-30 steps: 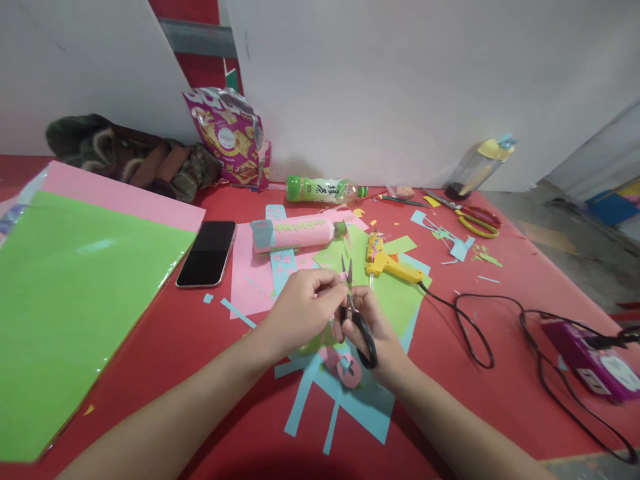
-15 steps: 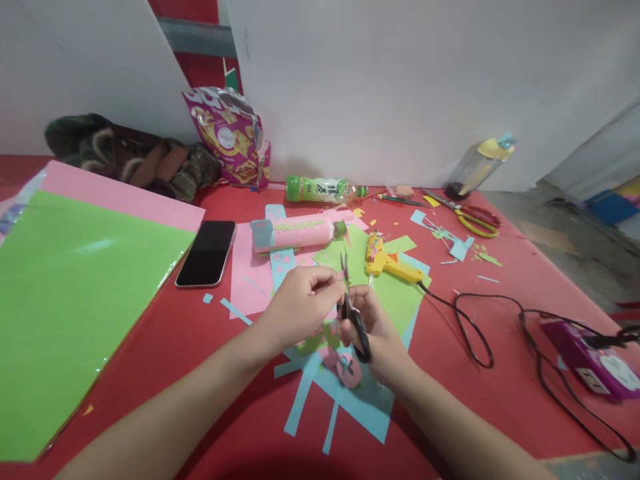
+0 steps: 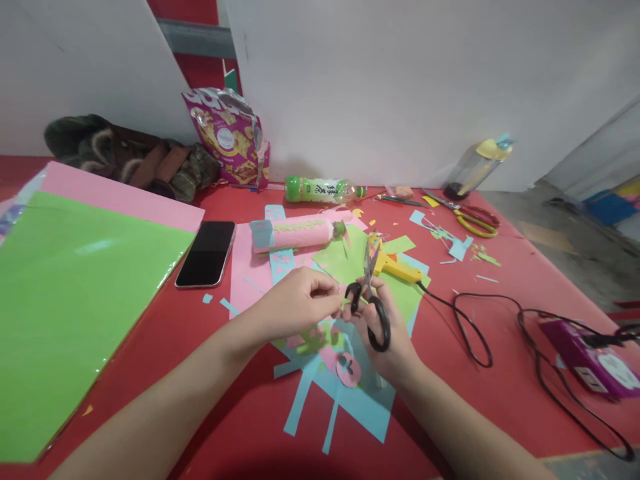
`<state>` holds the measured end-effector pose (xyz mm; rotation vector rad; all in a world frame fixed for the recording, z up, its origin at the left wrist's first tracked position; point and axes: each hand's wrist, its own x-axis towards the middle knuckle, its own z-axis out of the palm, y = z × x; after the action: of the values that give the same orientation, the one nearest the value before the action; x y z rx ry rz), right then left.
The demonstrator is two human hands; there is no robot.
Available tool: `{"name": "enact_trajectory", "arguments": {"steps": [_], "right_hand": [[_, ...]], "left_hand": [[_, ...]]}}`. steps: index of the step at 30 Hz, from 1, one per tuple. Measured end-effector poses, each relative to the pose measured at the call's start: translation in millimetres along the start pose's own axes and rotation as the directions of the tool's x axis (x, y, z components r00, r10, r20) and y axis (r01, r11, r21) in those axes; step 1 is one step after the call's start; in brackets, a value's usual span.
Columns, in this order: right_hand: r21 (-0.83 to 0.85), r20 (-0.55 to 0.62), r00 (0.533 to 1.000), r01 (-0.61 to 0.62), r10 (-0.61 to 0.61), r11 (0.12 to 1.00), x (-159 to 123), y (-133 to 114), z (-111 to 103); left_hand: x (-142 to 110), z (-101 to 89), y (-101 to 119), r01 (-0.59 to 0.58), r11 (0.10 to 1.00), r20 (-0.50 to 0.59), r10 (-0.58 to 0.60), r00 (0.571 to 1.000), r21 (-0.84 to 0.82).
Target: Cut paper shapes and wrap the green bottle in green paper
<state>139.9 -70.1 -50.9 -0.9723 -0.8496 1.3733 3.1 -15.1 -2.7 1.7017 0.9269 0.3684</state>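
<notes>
My right hand [image 3: 387,327] holds a pair of scissors [image 3: 371,267] with black handles, blades pointing up and slightly apart. Just left of it, my left hand [image 3: 310,303] is closed in a pinch; a small piece of paper [image 3: 346,302] shows faintly at its fingertips. Under both hands lie blue paper [image 3: 357,407], green cut-outs [image 3: 315,340] and a pink paper disc [image 3: 349,370]. Beyond them a pink-wrapped bottle [image 3: 300,233] lies on its side. A yellow glue gun [image 3: 400,268] rests behind the scissors, partly hidden by them.
A black phone [image 3: 206,253] and green sheets [image 3: 90,293] lie left. A green-labelled bottle [image 3: 320,190], snack bag [image 3: 233,137] and clear bottle [image 3: 477,167] are along the wall. Other scissors [image 3: 473,217], a black cord [image 3: 477,333] and a purple power strip [image 3: 590,360] are right.
My right hand has shifted right with the scissors, which have turned and opened, away from my left fingertips. My left hand has dropped slightly and stays pinched.
</notes>
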Motion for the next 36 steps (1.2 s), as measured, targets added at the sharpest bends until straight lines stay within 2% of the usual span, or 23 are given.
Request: {"name": "enact_trajectory", "arguments": {"steps": [5, 16, 24, 32, 36], "right_hand": [[0.030, -0.057, 0.998, -0.022, 0.024, 0.999, 1.1, -2.2, 0.7], [-0.017, -0.001, 0.999, -0.052, 0.052, 0.999, -1.2, -4.2, 2.6], [0.024, -0.007, 0.999, -0.047, 0.047, 0.999, -1.4, -3.0, 0.9], [0.014, -0.009, 0.999, -0.046, 0.046, 0.999, -1.3, -2.1, 0.9], [0.016, -0.045, 0.999, -0.023, 0.024, 1.000, -0.3, -1.2, 0.6]], "left_hand": [[-2.0, -0.5, -1.8, 0.019, 0.998, 0.142, -0.028, 0.990, 0.067], [-3.6, 0.1, -0.2, -0.029, 0.993, 0.217, 0.004, 0.976, 0.112], [-2.8, -3.9, -1.6, 0.009, 0.987, 0.184, -0.039, 0.982, 0.160], [0.8, -4.8, -2.3, -0.045, 0.964, 0.061, 0.030, 0.998, 0.262], [2.5, -5.6, -3.0, -0.013, 0.955, -0.031, 0.023, 0.999, 0.297]]}}
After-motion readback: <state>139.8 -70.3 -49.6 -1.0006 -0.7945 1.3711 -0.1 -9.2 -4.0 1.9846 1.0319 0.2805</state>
